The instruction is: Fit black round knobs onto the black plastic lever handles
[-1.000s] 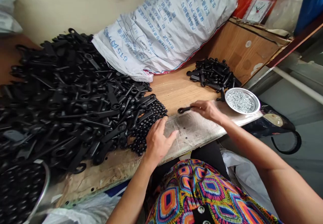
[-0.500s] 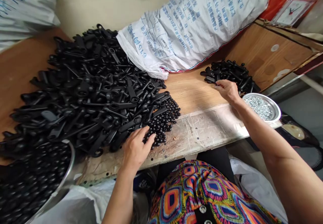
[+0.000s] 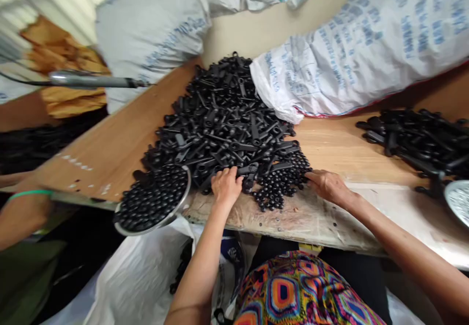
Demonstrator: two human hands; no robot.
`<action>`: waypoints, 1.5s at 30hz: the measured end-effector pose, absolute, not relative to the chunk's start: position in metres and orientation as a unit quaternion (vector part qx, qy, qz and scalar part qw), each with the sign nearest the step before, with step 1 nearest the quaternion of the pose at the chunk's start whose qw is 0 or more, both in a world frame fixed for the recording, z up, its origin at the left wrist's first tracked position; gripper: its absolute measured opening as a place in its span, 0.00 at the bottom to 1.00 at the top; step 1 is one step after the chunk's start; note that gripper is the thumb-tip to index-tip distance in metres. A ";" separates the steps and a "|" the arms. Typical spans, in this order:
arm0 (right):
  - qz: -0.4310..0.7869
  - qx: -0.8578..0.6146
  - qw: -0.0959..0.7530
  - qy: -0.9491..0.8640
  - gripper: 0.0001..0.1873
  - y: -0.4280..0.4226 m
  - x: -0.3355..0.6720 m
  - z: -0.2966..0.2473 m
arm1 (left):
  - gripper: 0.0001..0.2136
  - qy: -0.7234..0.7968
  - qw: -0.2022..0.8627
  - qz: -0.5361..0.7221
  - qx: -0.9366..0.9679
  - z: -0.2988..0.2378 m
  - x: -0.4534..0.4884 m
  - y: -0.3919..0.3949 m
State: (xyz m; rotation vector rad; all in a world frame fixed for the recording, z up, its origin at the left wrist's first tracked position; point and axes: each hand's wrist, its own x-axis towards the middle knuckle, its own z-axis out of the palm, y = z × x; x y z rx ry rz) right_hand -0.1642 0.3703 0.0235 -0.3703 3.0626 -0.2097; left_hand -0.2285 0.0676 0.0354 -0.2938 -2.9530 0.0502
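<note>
My left hand (image 3: pixel 226 185) is at the front edge of a heap of black plastic crank handles (image 3: pixel 220 119). Its fingers are curled over the near end of one black crank handle (image 3: pixel 248 169). My right hand (image 3: pixel 328 187) is at the right side of a spread of small black balls (image 3: pixel 280 183), thumb and fingers pinched together. Whatever lies between those fingertips is too small and hidden to make out. The balls lie between my two hands, against the heap.
A metal bowl of black knobs (image 3: pixel 154 200) sits left at the table edge. More black handles (image 3: pixel 421 139) and a bowl of screws (image 3: pixel 459 200) are at right. White sacks (image 3: pixel 337 66) lie behind. A powered screwdriver (image 3: pixel 91 79) hangs left, near another person's arm (image 3: pixel 29 207).
The view has swung left. My right hand has left the smaller pile at right and come over to the small balls. My left hand's fingers have curled in at the heap's edge.
</note>
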 end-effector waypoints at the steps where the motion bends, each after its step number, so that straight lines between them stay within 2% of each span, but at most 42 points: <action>1: -0.052 -0.106 0.028 0.993 0.10 0.367 -0.168 0.023 | 0.15 -0.991 0.083 0.004 -0.104 0.036 -0.230 0.067; 8: -0.025 -0.088 0.056 0.994 0.09 0.364 -0.182 0.019 | 0.12 -0.991 0.074 -0.048 -0.105 0.039 -0.234 0.063; 11: -0.072 -0.075 0.043 0.994 0.11 0.368 -0.177 0.018 | 0.17 -0.987 0.077 -0.032 -0.140 0.040 -0.229 0.069; 14: -0.266 -0.046 0.013 0.963 0.12 0.372 -0.168 0.019 | 0.20 -0.985 0.078 -0.008 -0.155 0.041 -0.228 0.078; 17: -0.584 0.022 0.030 0.811 0.14 0.376 -0.151 0.026 | 0.16 -0.989 0.072 -0.018 -0.124 0.043 -0.233 0.082; 20: -0.808 0.054 0.045 0.586 0.14 0.379 -0.131 0.036 | 0.17 -0.983 0.081 -0.135 -0.098 0.046 -0.238 0.082; 22: -0.870 0.043 0.037 0.490 0.13 0.380 -0.118 0.042 | 0.19 -0.952 0.075 -0.282 -0.091 0.050 -0.237 0.085; 25: -0.906 0.027 0.020 0.421 0.11 0.381 -0.102 0.044 | 0.22 -0.873 -0.009 -0.477 -0.099 0.058 -0.224 0.102; 27: -0.918 0.021 0.010 0.397 0.09 0.384 -0.094 0.042 | 0.21 -0.837 -0.086 -0.522 -0.137 0.064 -0.210 0.123; 29: -0.923 0.014 -0.002 0.385 0.09 0.389 -0.085 0.037 | 0.18 -0.835 -0.130 -0.491 -0.211 0.067 -0.195 0.150; 31: -0.919 0.017 -0.019 0.392 0.09 0.397 -0.076 0.030 | 0.14 -0.866 -0.111 -0.392 -0.292 0.068 -0.180 0.182; 33: -0.902 0.038 -0.039 0.429 0.10 0.407 -0.066 0.022 | 0.15 -0.903 -0.038 -0.252 -0.346 0.064 -0.165 0.216; 36: -0.804 0.083 -0.092 0.582 0.10 0.423 -0.051 0.008 | 0.17 -0.911 0.046 -0.089 -0.401 0.051 -0.140 0.266; 39: -0.521 0.111 -0.157 0.832 0.09 0.435 -0.039 -0.003 | 0.15 -0.884 0.041 -0.024 -0.464 0.036 -0.121 0.303; 42: -0.192 0.098 -0.152 0.964 0.11 0.442 -0.030 -0.010 | 0.16 -0.881 -0.008 -0.013 -0.472 0.032 -0.121 0.316; 45: -0.043 0.057 -0.128 0.989 0.09 0.446 -0.025 -0.012 | 0.17 -0.891 -0.028 -0.046 -0.450 0.038 -0.139 0.306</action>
